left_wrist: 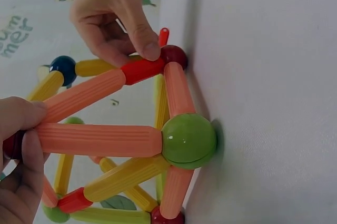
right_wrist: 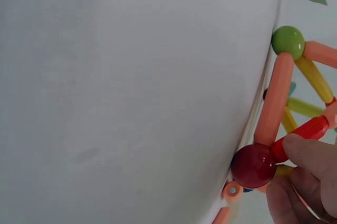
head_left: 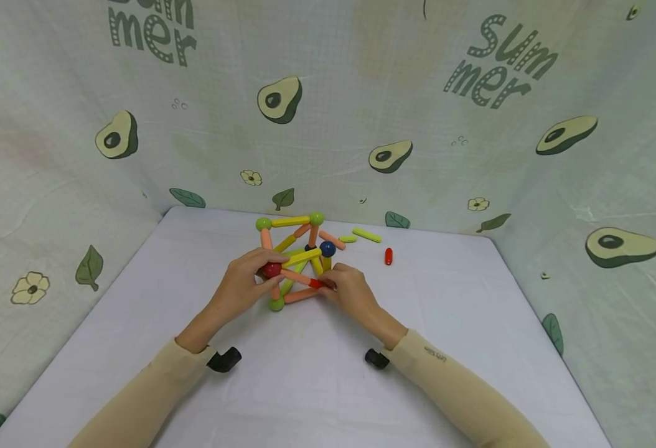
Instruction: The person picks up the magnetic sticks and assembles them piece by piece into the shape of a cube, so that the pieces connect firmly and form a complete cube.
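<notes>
A box-like frame of magnetic rods and balls stands on the table. My left hand (head_left: 243, 279) holds the red ball (head_left: 272, 269) at its upper front left corner. From that ball a salmon rod (left_wrist: 87, 95) slants down to a short red rod (left_wrist: 142, 71), which meets a dark red ball (right_wrist: 254, 166) low on the right. My right hand (head_left: 357, 295) pinches the short red rod between thumb and fingers. A green ball (left_wrist: 189, 140) forms the lower front left corner. At the upper right sits a blue ball (head_left: 328, 249), joined to the held ball by a yellow rod (head_left: 305, 257).
Loose rods lie behind and right of the frame: a short red rod (head_left: 388, 256), a long lime rod (head_left: 367, 235), a short lime rod (head_left: 348, 239) and a salmon rod (head_left: 332, 240). An avocado-print cloth (head_left: 328, 124) hangs around the white table (head_left: 300, 386).
</notes>
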Motion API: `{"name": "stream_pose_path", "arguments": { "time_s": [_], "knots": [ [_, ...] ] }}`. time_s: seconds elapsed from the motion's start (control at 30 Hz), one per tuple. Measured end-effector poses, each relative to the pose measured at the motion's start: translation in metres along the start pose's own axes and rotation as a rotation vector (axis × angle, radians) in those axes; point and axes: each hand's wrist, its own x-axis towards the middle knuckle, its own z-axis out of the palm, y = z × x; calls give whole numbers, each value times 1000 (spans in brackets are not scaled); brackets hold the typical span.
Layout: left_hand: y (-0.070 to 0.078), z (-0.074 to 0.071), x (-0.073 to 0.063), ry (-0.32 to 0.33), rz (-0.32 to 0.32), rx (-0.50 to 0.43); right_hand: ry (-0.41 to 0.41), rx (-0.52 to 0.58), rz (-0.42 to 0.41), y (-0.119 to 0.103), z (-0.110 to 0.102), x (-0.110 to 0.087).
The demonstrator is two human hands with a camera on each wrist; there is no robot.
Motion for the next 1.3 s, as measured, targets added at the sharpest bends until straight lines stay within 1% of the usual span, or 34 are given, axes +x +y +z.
{"name": "stream_pose_path", "arguments": {
  "time_s": [0.13,0.2,0.3,0.47,0.53,0.7,0.83,1.0,1.13,1.23,1.3],
  "knots": [
    [0,1,1,9,11,4,-16,-3,22,0,-1,3],
    [-1,1,1,12,8,5,-30,15,26,0,-2,3],
    [-2,0,1,6,-2,9,-33,89,51,3,-5,1],
    [-4,-3,3,-20,-19,22,7,266,190,14,-8,-1],
    [-5,-5,3,-30,-29,26,2,314,220,20,-7,-1],
    [-8,-7,5,-45,-43,21,-30,370,174,25,-7,1],
    [-11,-10,6,-66,-49,20,-7,367,176,25,-5,3],
    [-17,-17,8,-76,-45,64,13,345,173,23,-2,4],
    [-22,-20,8,-57,-39,119,13,354,137,19,0,5],
    [-24,-20,7,-20,-4,184,15,359,126,17,1,6],
    [-23,-19,7,21,27,235,14,358,127,16,2,6]
  ]
}}
